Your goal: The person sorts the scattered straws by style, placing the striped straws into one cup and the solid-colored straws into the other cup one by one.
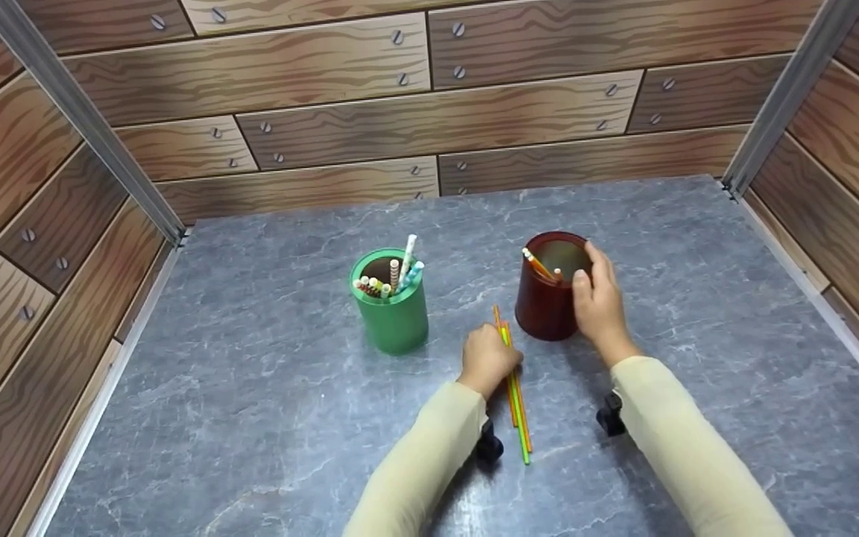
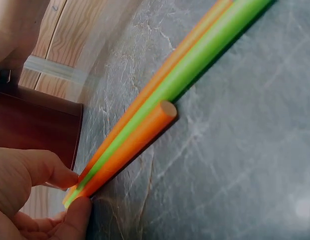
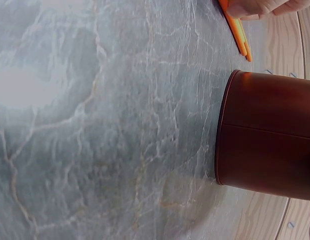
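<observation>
Two orange straws and a green straw [image 1: 522, 429] lie side by side on the tabletop. My left hand [image 1: 488, 359] pinches this small bundle between thumb and fingers, as the left wrist view shows close up. Just right of it stands a dark red cup [image 1: 545, 317], upright, with a few straws [image 1: 537, 262] leaning inside its rim. Around the right side of that cup, my right hand [image 1: 601, 307] holds it near the top, thumb toward me and fingers at the rim. In the right wrist view the cup's wall [image 3: 267, 135] hides most of that hand.
A green cup [image 1: 398, 328] stands to the left, holding several patterned straws [image 1: 406, 261]. The grey marbled tabletop [image 1: 250, 358] is bounded by wood-patterned walls [image 1: 340, 127] at the back and both sides.
</observation>
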Demonstrator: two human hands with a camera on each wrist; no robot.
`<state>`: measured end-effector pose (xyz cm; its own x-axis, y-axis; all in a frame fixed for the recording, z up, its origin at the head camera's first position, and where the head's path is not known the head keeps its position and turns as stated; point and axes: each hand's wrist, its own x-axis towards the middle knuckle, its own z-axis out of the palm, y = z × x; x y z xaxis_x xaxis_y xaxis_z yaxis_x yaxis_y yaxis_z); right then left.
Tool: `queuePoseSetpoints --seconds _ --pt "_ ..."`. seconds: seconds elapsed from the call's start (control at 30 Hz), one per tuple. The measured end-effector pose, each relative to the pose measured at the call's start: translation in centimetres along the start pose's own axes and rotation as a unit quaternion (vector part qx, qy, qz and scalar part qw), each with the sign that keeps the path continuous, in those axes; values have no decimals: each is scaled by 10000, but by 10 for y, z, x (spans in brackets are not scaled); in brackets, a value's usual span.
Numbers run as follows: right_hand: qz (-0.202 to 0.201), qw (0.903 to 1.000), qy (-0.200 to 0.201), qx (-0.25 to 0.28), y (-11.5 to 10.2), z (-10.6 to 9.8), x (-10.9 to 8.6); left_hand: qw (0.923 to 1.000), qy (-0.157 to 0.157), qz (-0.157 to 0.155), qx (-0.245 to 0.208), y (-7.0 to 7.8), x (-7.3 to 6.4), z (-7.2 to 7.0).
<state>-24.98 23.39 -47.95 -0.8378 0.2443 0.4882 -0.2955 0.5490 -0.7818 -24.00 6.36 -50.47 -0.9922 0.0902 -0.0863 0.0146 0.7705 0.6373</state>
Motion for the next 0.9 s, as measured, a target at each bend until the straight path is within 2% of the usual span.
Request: queuePoseSetpoints --seconds 0.3,0.57,0.9 --pt "53 10000 8 -65 -1 -1 0 9998 135 148 65 2 1 0" --pt "83 9999 -30 -83 -3 -1 2 9990 78 -63 -443 -3 5 -2" --pt "-49 10000 36 -13 -1 0 1 9981 -3 -303 -533 -7 5 -7"
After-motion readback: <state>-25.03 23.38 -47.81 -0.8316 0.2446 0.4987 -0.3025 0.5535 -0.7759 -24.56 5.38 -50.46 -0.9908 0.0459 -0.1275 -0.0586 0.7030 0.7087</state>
